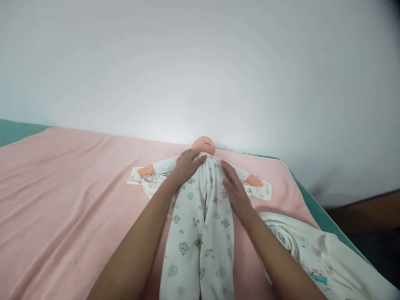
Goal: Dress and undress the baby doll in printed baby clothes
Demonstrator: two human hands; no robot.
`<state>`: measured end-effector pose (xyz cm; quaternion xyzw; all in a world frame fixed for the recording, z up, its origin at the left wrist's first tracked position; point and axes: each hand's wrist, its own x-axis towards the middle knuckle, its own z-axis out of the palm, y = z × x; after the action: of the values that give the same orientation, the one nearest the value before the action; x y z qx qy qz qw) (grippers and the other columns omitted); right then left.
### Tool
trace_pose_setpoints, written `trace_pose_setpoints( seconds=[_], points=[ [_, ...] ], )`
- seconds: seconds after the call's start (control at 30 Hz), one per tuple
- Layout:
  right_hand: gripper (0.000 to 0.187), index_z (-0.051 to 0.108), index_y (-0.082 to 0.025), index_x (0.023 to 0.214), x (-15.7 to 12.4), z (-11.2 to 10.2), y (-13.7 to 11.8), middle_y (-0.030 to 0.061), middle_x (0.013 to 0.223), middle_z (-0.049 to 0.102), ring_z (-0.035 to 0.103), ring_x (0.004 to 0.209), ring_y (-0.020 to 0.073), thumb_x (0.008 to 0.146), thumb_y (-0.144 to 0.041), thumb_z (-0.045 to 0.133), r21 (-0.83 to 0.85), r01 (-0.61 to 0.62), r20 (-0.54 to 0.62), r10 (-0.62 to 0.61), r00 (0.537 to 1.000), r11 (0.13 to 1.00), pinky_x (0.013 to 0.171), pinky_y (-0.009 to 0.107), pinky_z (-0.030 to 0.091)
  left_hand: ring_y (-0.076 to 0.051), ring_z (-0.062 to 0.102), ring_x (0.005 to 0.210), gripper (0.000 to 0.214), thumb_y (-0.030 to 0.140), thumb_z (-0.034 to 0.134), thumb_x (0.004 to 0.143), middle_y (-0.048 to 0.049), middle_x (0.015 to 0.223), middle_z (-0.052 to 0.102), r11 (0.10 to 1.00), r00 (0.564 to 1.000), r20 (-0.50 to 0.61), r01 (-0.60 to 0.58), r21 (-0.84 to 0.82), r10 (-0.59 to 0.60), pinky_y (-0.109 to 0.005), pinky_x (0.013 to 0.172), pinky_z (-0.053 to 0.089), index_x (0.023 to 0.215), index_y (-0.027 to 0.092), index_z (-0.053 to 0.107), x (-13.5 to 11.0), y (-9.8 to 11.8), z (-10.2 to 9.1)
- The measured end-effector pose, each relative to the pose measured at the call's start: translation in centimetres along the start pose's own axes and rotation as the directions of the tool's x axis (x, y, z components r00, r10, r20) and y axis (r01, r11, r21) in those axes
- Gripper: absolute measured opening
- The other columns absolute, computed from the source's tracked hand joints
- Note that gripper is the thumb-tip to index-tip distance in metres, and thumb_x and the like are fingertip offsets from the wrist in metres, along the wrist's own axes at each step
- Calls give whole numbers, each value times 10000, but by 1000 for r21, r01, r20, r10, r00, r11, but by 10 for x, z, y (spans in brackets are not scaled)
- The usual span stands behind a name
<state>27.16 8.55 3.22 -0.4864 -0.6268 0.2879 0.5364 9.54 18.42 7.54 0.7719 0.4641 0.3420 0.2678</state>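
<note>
A baby doll point(204, 144) lies on its back on a pink blanket point(62, 187), head toward the wall, arms spread. A white printed romper point(200, 225) covers its body and legs. My left hand point(186, 165) rests on the romper at the doll's chest, fingers curled toward the neckline; whether it pinches cloth I cannot tell. My right hand point(233, 187) lies flat on the romper at the doll's side, fingers stretched out.
Another white printed garment point(306, 246) lies crumpled at the right, near the bed's edge. A teal sheet point(315, 208) shows under the blanket. A white wall point(200, 62) stands right behind the doll's head. Dark floor lies at the far right.
</note>
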Motion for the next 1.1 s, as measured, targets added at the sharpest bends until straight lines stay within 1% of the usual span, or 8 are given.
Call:
trace_pose_setpoints(
  seconds=[0.17, 0.33, 0.43, 0.53, 0.6, 0.7, 0.87, 1.1],
  points=[
    [703, 290, -343, 1439, 0, 1, 0, -8, 1529, 255, 209, 1412, 230, 824, -501, 592, -69, -82, 124, 91, 988, 994, 1171, 455, 190, -244, 476, 1197, 306, 433, 585, 814, -48, 1202, 610, 1000, 1000, -23, -14, -4, 14, -397, 1018, 367, 1043, 232, 614, -8, 2, 3],
    [825, 232, -323, 1463, 0, -1, -1, 15, 1552, 183, 155, 1428, 238, 774, -475, 661, -153, -16, 89, 30, 996, 988, 1172, 458, 177, -208, 503, 1084, 73, 255, 563, 854, -41, 1021, 639, 966, 960, -140, -226, 124, 243, -362, 931, 414, 805, 201, 568, -24, 17, 1],
    [749, 307, -331, 1428, 0, -3, -8, 8, 1554, 166, 136, 1430, 236, 775, -410, 666, -222, 55, 109, -32, 994, 974, 1165, 459, 185, -186, 541, 893, 106, 249, 508, 896, -24, 864, 631, 922, 934, -89, -322, 216, 347, -353, 815, 430, 807, 199, 536, -45, 30, 0],
    [498, 515, -308, 1241, -2, -2, -14, 10, 1528, 218, 180, 1407, 258, 761, -287, 647, -300, 142, 126, -108, 986, 943, 1127, 469, 248, -177, 529, 890, 117, 265, 451, 932, -28, 895, 627, 849, 868, -48, -471, 239, 495, -341, 807, 413, 866, 196, 518, -66, 35, 3],
    [275, 593, -267, 1014, -6, 2, -14, 39, 1449, 334, 288, 1341, 272, 744, -217, 620, -365, 206, 83, -189, 978, 908, 1056, 466, 331, -177, 516, 883, 140, 270, 409, 950, -38, 910, 621, 813, 834, -42, -523, 257, 550, -337, 795, 404, 884, 194, 506, -75, 33, 5],
    [78, 538, -236, 776, -10, 8, -11, 76, 1130, 541, 483, 1072, 249, 751, -172, 575, -473, 280, -1, -318, 948, 835, 872, 422, 421, -184, 495, 803, 188, 254, 351, 960, -49, 837, 600, 787, 827, -31, -522, 328, 561, -357, 770, 387, 845, 194, 488, -83, 26, 8],
    [151, 462, -238, 667, -12, 9, -7, 29, 752, 565, 499, 771, 208, 769, -196, 566, -625, 348, 31, -423, 905, 698, 766, 379, 376, -188, 471, 715, 241, 227, 326, 941, -49, 721, 567, 761, 816, -47, -516, 393, 577, -381, 759, 362, 740, 206, 457, -86, 17, 8],
    [233, 444, -226, 624, -14, -2, 0, -7, 612, 513, 466, 681, 177, 799, -268, 591, -695, 458, 175, -487, 856, 555, 747, 347, 341, -162, 458, 616, 280, 282, 435, 906, -8, 584, 529, 651, 763, -46, -518, 555, 645, -370, 715, 318, 642, 204, 487, -98, -7, -4]
  ],
)
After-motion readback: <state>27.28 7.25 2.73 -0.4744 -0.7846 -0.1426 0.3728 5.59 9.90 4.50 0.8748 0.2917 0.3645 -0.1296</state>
